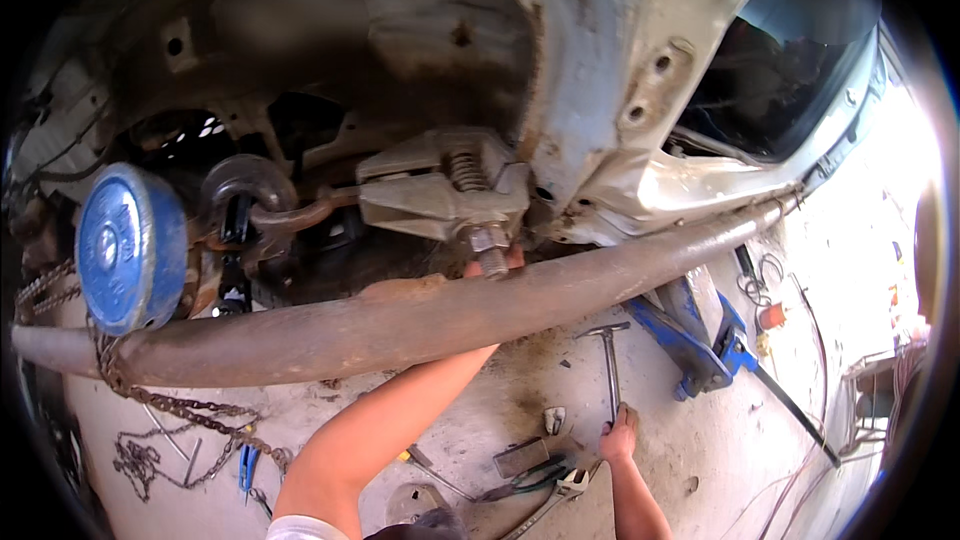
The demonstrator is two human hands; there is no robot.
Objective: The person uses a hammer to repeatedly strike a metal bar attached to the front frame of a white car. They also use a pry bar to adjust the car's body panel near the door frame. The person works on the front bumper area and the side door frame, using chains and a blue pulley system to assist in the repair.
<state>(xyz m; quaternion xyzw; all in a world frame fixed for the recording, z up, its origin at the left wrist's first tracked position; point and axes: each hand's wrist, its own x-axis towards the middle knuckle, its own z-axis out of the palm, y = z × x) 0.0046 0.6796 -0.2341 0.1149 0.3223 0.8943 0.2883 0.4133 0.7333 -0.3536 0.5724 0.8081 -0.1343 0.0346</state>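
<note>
My left arm passes beneath a long rusty pipe (340, 335), and the pipe hides most of that hand. Bits of my left hand (515, 256) show on either side of the threaded bolt (491, 252) under a steel pulling clamp (420, 195); the fingers look closed around the bolt. The clamp sits against the bare metal of a car body (570, 130). Low on the right, my right hand (620, 432) is closed on the lower handle of a hammer (611, 370), its head pointing away from me near the floor.
A blue round pulley-like part (130, 248) and a hook (290, 217) hang at the left. Rusty chain (180, 405) trails to the floor. Pliers (247, 468), an adjustable wrench (570, 485) and a metal block (521, 458) lie nearby. A blue jack (690, 335) stands at right.
</note>
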